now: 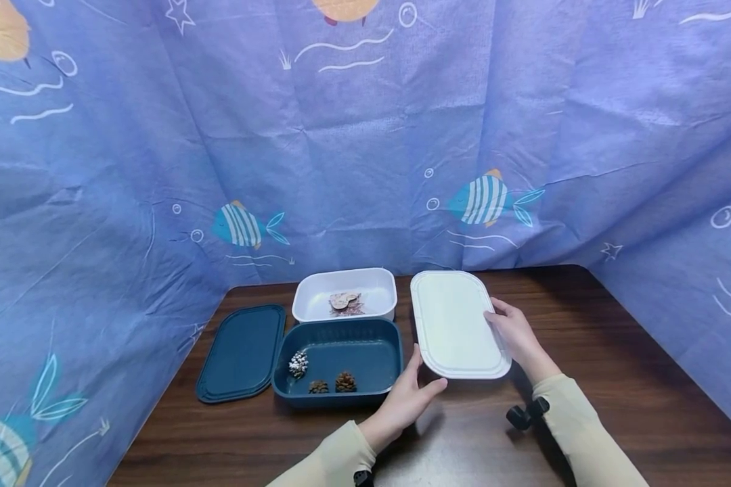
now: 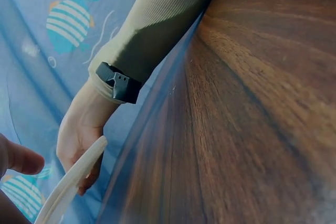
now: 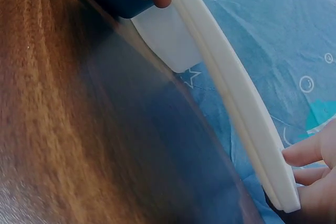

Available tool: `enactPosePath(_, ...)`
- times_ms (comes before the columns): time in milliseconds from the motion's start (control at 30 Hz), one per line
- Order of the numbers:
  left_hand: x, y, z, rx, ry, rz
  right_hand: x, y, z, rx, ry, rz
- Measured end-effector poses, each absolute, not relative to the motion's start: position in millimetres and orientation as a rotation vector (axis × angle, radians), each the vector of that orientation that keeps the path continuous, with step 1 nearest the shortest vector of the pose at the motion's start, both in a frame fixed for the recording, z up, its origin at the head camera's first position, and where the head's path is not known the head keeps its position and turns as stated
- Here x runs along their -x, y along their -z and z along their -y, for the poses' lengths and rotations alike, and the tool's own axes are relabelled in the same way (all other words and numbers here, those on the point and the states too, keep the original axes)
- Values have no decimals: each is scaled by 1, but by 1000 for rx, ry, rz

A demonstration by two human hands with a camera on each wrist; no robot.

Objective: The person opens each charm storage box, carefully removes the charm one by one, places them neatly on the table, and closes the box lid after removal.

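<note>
a white, rounded-rectangular lid with a smooth plastic look [image 1: 459, 325] is held by both hands at the right of the containers, raised off the dark brown wood-grain table [image 1: 609, 379]. the left hand [image 1: 399, 402] grips its near left corner, thumb at the near edge; the right hand [image 1: 516, 337] pinches its right edge, thumb on the upper face. at the left of the lid stands a deep dark-blue rectangular container with rounded corners [image 1: 359, 358], holding 3 pinecones: 1 white-tipped pinecone [image 1: 298, 364] at the left, and 2 brown pinecones [image 1: 345, 382] along the near side. just beyond, on the far side, is a white rectangular container with rounded corners [image 1: 374, 297]; inside lie a pale flat piece [image 1: 343, 301] and reddish-brown shreds [image 1: 355, 309]. a flat dark-blue rounded-rectangular lid [image 1: 241, 352] lies at the far left, just beside the dark-blue container. a blue fabric curtain printed with striped fish [image 1: 353, 149] hangs behind the table.
</note>
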State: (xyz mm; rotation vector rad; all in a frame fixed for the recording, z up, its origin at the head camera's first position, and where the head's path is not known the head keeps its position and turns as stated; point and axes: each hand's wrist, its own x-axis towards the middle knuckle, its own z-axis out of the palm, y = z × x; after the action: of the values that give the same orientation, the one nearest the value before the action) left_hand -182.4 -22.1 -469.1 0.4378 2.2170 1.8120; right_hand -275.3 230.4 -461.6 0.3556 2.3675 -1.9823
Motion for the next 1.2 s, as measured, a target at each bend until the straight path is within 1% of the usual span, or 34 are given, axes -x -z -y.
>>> enactPosePath(267,182,470,24,-420,-1819,-2210,276,465,-227,-334,1988,-2339)
enactPosePath(767,178,476,21,-279,-1799,-2175,278,477,-225,-296,1999,-2336)
enactPosePath(1200,179,480,19,-261,-1780,-2224,281,484,-226,-305,1977,-2335)
